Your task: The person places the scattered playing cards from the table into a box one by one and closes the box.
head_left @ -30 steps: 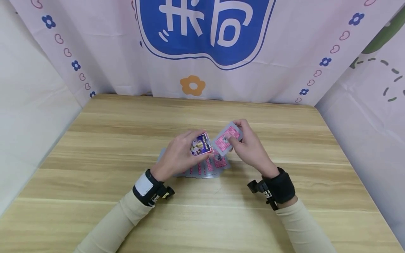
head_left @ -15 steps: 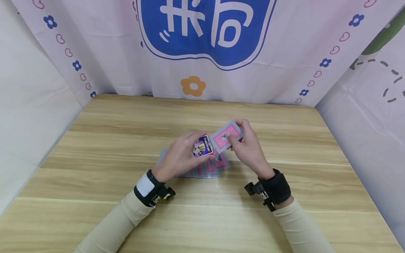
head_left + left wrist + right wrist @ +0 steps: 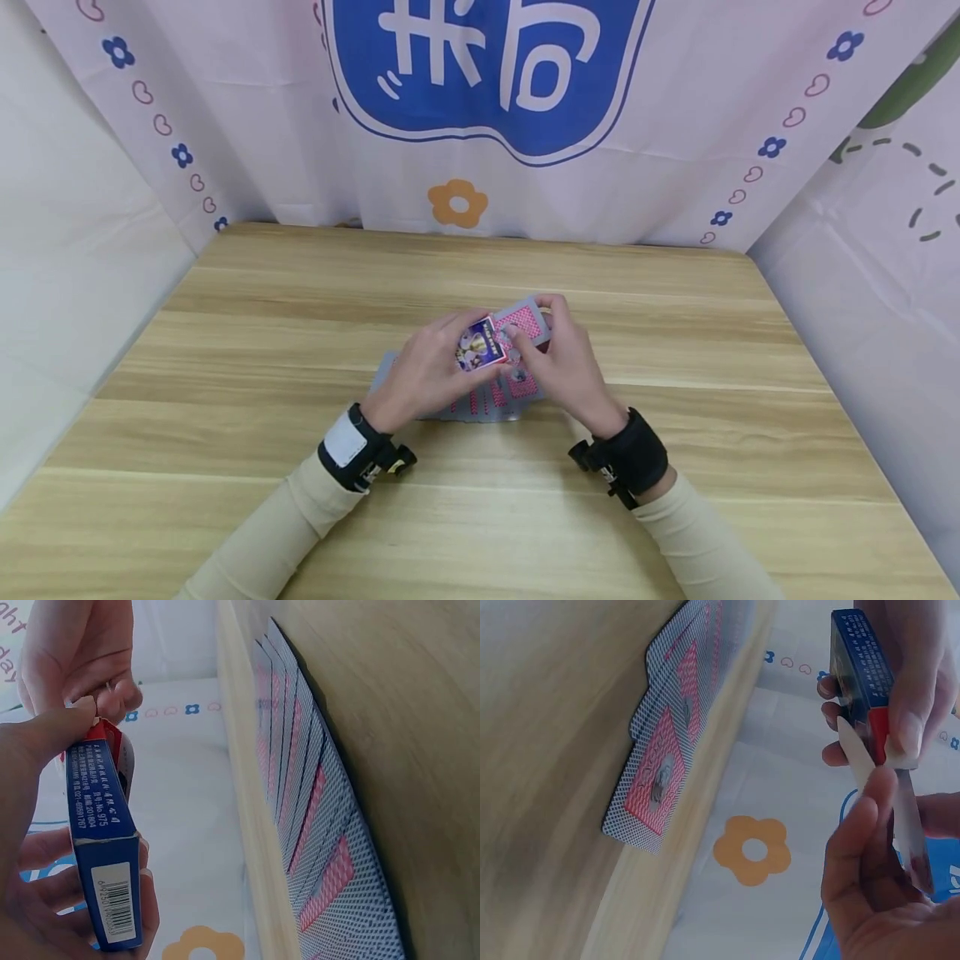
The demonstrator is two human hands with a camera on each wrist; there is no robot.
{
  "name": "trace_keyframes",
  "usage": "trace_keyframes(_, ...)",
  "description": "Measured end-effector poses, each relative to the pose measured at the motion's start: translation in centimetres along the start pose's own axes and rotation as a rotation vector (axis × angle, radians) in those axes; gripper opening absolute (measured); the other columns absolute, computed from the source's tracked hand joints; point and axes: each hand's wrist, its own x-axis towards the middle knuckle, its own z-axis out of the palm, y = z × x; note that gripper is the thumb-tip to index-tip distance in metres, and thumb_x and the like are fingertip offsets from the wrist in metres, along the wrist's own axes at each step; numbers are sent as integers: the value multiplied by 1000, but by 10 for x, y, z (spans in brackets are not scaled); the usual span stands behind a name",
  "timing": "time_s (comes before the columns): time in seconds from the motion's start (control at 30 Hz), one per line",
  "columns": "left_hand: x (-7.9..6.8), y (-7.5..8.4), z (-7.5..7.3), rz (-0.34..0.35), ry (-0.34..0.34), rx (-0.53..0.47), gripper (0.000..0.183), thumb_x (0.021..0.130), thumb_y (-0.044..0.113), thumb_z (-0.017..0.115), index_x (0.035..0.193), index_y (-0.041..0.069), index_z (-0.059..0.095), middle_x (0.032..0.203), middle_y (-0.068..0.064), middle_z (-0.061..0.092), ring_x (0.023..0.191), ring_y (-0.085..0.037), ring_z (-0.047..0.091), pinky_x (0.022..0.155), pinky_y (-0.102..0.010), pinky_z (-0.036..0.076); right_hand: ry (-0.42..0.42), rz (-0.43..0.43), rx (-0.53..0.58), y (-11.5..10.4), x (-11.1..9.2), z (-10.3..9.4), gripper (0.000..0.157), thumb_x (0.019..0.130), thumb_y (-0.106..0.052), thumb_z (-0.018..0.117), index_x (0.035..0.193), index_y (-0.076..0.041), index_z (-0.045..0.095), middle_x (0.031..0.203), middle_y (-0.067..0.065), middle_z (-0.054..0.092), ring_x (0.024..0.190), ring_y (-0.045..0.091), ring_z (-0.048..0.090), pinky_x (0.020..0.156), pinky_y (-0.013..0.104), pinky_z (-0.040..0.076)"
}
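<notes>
My left hand grips a small blue and red playing-card box by its edges, above the table. The barcode end of the box faces the camera in the left wrist view. My right hand pinches a playing card with a red-patterned back, its edge right at the red end of the box. A pale flap sticks out from that end in the right wrist view. Beneath both hands, several playing cards lie fanned face down, partly hidden by my left hand.
The wooden table runs back to a white printed curtain with a blue emblem and an orange flower. White cloth walls stand at both sides. Both wrists wear black straps with small cameras.
My right hand has moved left and slightly nearer, bringing the playing card from beside the box up against its end. The left hand and the fanned cards stay almost the same.
</notes>
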Motion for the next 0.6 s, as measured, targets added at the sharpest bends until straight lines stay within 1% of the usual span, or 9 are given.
trace_keyframes(0.07, 0, -1, -2, -11, 0, 6, 73, 77, 51, 72, 131, 6, 51, 114, -10, 62, 80, -9, 53, 58, -28, 52, 12, -19, -32, 9, 0, 0, 45, 91, -5, 61, 129, 3, 38, 79, 9, 65, 53, 10, 59, 44, 27, 50)
trace_keyframes(0.1, 1, -1, -2, -19, 3, 6, 73, 76, 50, 72, 131, 6, 51, 114, -10, 62, 80, -9, 54, 58, -28, 52, 26, -24, -40, 13, 1, 0, 48, 91, -5, 61, 132, 2, 37, 79, 7, 64, 54, 10, 58, 44, 26, 49)
trace_keyframes(0.17, 1, -2, -4, -31, 14, 5, 73, 76, 50, 73, 131, 6, 51, 115, -11, 62, 81, -10, 54, 60, -29, 52, 55, -20, -53, 14, 2, -3, 52, 89, 0, 61, 135, 0, 35, 79, 6, 63, 56, 12, 57, 47, 30, 48)
trace_keyframes(0.2, 2, -2, -5, -36, 19, 5, 73, 75, 49, 73, 130, 6, 51, 116, -11, 63, 82, -10, 54, 61, -29, 52, 70, -28, -55, 19, 3, -4, 53, 88, 0, 61, 135, -1, 36, 79, 5, 62, 57, 11, 56, 48, 29, 47)
trace_keyframes(0.3, 2, -3, -7, -41, 36, 3, 72, 75, 47, 75, 130, 7, 52, 118, -12, 62, 85, -11, 55, 63, -31, 53, 104, -75, -80, 21, 4, -5, 44, 85, 4, 63, 125, 2, 46, 78, 5, 62, 60, 11, 57, 52, 32, 51)
trace_keyframes(0.43, 2, -3, -7, -26, 44, 11, 73, 73, 46, 76, 129, 6, 53, 117, -12, 62, 86, -12, 55, 63, -31, 53, 112, -155, -161, 22, 3, -2, 29, 82, 1, 68, 110, 3, 63, 75, 5, 64, 61, 10, 57, 53, 33, 53)
trace_keyframes(0.5, 2, -3, -7, -18, 45, 21, 73, 73, 47, 77, 129, 6, 53, 115, -11, 63, 85, -12, 56, 63, -31, 54, 99, -192, -184, 22, 3, 0, 26, 81, 0, 70, 106, 2, 66, 74, 5, 65, 61, 10, 57, 53, 32, 54)
trace_keyframes(0.6, 1, -2, -7, -8, 34, 38, 74, 73, 49, 76, 129, 7, 53, 114, -11, 63, 86, -12, 55, 63, -31, 54, 57, -224, -179, 21, 2, 3, 23, 81, -2, 71, 103, 2, 68, 74, 6, 67, 61, 9, 58, 53, 32, 55)
